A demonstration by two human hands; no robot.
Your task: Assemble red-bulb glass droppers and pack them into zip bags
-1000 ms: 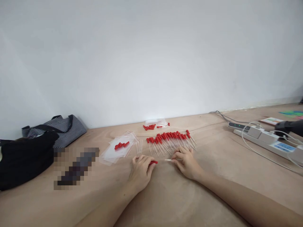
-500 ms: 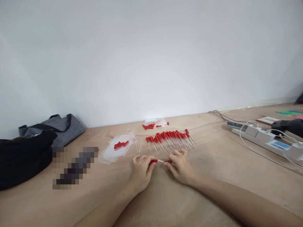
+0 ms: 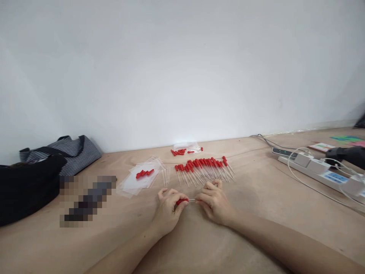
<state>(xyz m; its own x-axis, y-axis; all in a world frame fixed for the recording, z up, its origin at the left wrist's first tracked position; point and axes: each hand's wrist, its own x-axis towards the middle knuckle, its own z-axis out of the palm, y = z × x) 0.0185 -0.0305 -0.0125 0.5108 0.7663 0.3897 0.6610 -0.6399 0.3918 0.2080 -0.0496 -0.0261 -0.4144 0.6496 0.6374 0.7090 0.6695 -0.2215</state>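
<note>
My left hand (image 3: pixel 168 208) pinches a red rubber dropper bulb (image 3: pixel 181 201) between thumb and fingers. A clear dropper tube (image 3: pixel 192 200) runs from the bulb into the closed fingers of my right hand (image 3: pixel 216 203), which hide its other end. Beyond the hands lies a row of droppers (image 3: pixel 199 163), red bulbs to the back and clear tubes pointing towards me. A few bare tubes (image 3: pixel 165 177) lie left of that row. Several loose red bulbs (image 3: pixel 145 173) rest on clear plastic bags (image 3: pixel 128 187).
More red bulbs (image 3: pixel 178 152) lie by a clear bag (image 3: pixel 186 146) near the wall. At right stands a white power strip (image 3: pixel 315 171) with plugs and cables. A striped bag (image 3: pixel 82 154) and black cloth (image 3: pixel 25 194) are at left, beside a blurred-out object (image 3: pixel 91 199).
Both hands have shifted slightly towards me with the bulb and tube. Less of the tube shows between them, and my right fingers are nearer to the bulb.
</note>
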